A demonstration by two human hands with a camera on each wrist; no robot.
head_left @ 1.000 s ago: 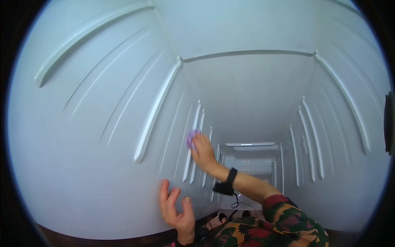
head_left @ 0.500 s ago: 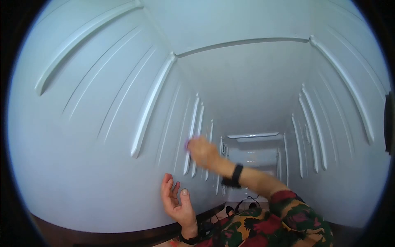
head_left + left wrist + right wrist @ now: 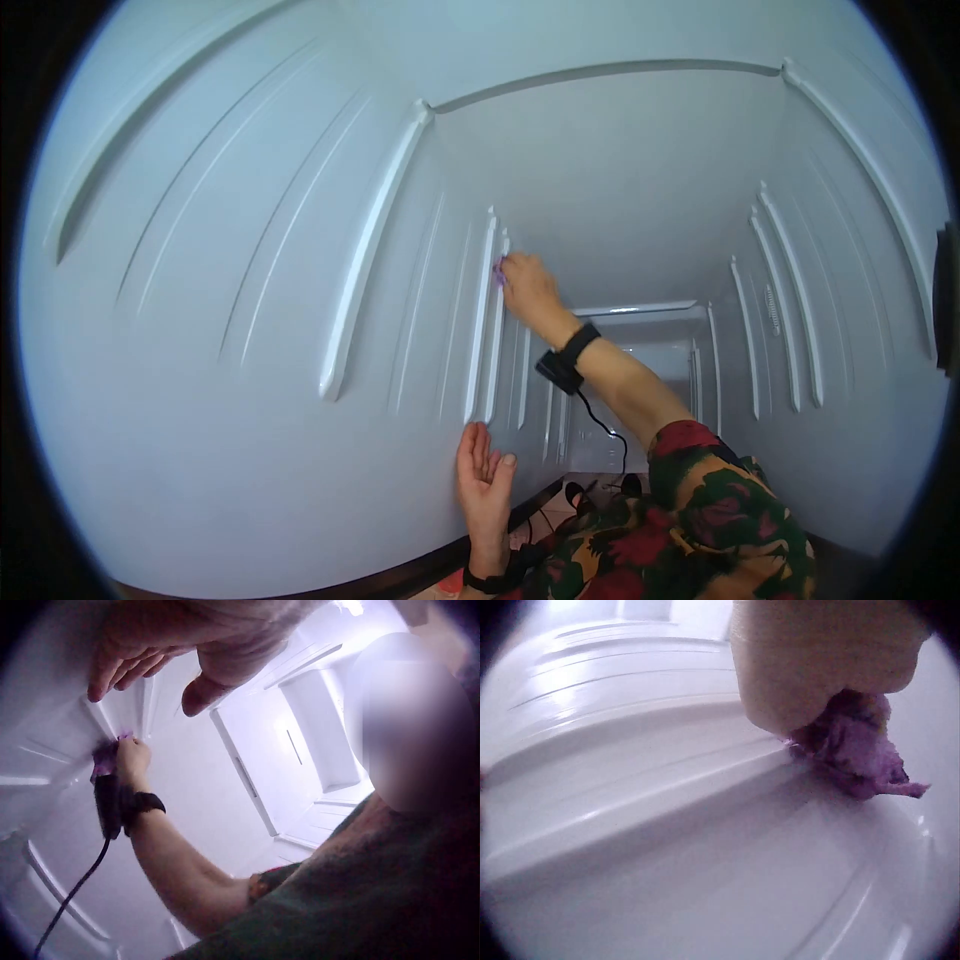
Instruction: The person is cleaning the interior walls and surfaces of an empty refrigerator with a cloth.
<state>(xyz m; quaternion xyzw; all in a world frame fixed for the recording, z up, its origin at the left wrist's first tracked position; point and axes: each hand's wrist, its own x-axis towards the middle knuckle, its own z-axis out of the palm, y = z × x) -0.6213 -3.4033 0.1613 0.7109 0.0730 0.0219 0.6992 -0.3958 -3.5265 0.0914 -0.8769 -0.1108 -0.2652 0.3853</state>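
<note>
Cloth (image 3: 862, 746) lay against the rib (image 3: 495, 340), toward its far end | your right hand (image 3: 532, 294) pinched it — the nearer hand | your left hand (image 3: 484, 492), fingers loose, held nothing by the rib's near end

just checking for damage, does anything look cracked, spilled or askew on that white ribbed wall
Nothing stands out. The white ribbed wall shows no visible crack or spill, and its raised rails look intact. The purple cloth is crumpled, but the right hand holds it against the wall, so that looks ordinary.
</note>
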